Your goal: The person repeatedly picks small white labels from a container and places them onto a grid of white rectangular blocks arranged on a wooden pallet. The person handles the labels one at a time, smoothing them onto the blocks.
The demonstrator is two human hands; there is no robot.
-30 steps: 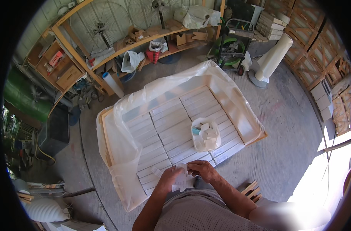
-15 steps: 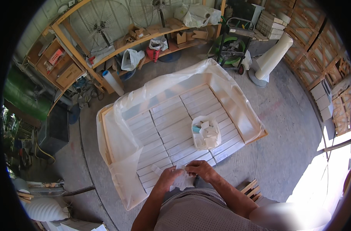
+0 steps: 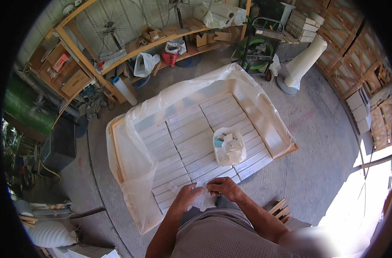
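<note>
My left hand [image 3: 186,196] is closed on thin white paper sheets [image 3: 199,200], held low in front of my body. A narrow strip [image 3: 174,188] sticks out past its fingers. With bent fingers my right hand [image 3: 224,188] pinches the upper right edge of the same sheets. Just beyond both hands, rows of long white boxes [image 3: 166,148] lie packed side by side in a wooden-framed crate [image 3: 117,165]. Translucent plastic film [image 3: 138,170] drapes over the crate's sides. On the boxes stands a white tub [image 3: 222,160] holding pale scraps and a teal piece.
Behind the crate runs a wooden shelf [image 3: 155,44] with cardboard pieces, bags and fans [image 3: 110,28]. A hand truck [image 3: 258,51] and an upright film roll [image 3: 305,62] stand at the far right. Wooden slats [image 3: 278,210] lie by my right forearm. A black box [image 3: 60,144] sits left.
The view has shifted very slightly. Both hands keep hold of the paper sheets in nearly the same place, and the crate and tub stay put.
</note>
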